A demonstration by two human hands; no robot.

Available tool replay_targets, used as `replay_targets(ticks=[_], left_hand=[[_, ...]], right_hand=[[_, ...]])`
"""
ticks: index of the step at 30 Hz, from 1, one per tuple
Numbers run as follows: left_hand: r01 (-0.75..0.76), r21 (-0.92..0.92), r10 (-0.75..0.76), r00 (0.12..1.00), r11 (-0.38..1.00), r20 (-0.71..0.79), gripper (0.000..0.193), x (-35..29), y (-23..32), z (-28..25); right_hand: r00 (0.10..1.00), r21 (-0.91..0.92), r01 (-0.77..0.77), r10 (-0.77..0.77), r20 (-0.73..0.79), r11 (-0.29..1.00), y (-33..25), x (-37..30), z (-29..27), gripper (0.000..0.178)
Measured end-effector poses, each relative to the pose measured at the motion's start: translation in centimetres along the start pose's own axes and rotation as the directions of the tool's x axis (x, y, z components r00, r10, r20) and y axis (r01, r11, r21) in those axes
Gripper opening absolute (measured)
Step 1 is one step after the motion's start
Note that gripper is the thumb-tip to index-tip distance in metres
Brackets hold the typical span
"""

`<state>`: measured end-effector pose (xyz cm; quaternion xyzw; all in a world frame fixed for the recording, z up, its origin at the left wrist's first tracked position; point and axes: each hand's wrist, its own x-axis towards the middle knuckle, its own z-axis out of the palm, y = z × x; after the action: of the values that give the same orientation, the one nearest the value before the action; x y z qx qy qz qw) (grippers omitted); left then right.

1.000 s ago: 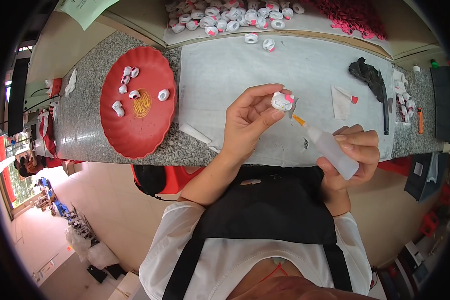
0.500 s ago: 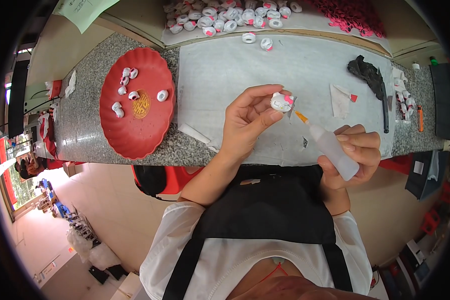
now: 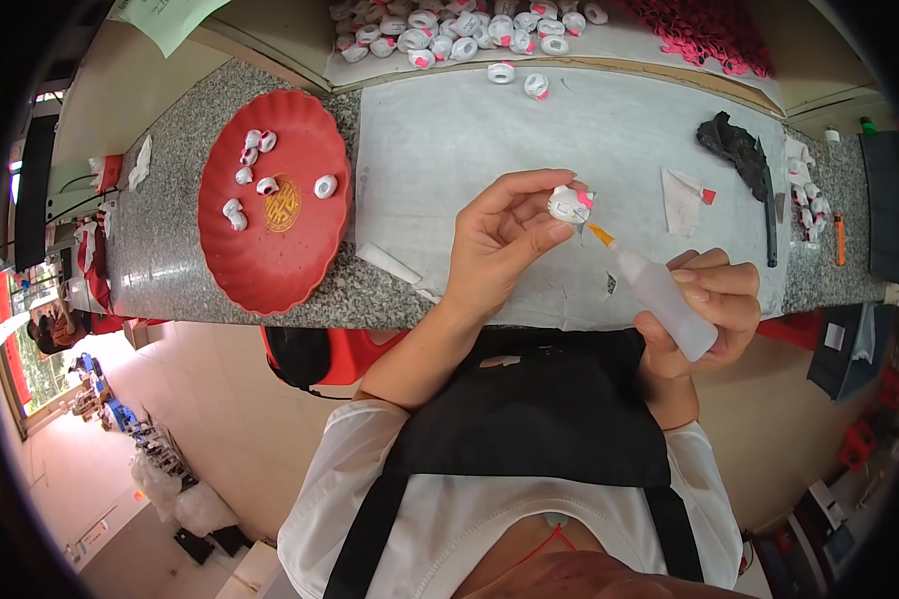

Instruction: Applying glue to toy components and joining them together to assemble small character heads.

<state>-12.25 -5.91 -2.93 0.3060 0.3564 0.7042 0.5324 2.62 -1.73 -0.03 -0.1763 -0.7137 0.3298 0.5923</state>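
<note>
The left hand (image 3: 504, 240) is raised over the near edge of the white sheet (image 3: 569, 130) that covers the middle of the desk (image 3: 170, 270), its thumb and fingertips pinched together on a small white piece with a pink tab (image 3: 569, 205). The right hand (image 3: 709, 309) sits lower and to the right of that piece, nearer the person's body, its fingers wrapped closed around a translucent squeeze bottle (image 3: 664, 299). The bottle's long axis runs on a slant from the right palm up and to the left, and its orange nozzle (image 3: 599, 234) ends just below and to the right of the white piece, very near it; whether the tip actually touches the piece cannot be made out. So the piece lies up-left of the right hand, straight along the line of the bottle, while the left hand already has it in its grip. Left of the white piece, well apart, a red scalloped plate (image 3: 270, 260) rests on the grey speckled desk and carries a handful of similar white pieces (image 3: 255, 170) around a gold centre mark. Beyond the piece, at the far edge of the sheet, lies a heap of more white and pink pieces (image 3: 449, 30), with two loose ones (image 3: 517, 78) a little nearer. To the right of the piece are a folded scrap of paper (image 3: 681, 195) and a dark crumpled rag (image 3: 734, 145).
</note>
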Motion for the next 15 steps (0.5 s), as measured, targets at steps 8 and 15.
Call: replay_targets(ticks=[8, 15], left_hand=[[-0.191, 0.242, 0.175, 0.981, 0.951, 0.086, 0.031, -0.06, -0.43, -0.51], [-0.206, 0.310, 0.193, 0.978, 0.928, 0.073, 0.030, -0.02, -0.53, -0.48]], right_hand=[[1.000, -0.029, -0.007, 0.007, 0.024, 1.000, -0.13, -0.12, 0.40, 0.037], [0.997, -0.055, -0.024, 0.028, 0.077, 0.998, -0.28, -0.10, -0.01, 0.036]])
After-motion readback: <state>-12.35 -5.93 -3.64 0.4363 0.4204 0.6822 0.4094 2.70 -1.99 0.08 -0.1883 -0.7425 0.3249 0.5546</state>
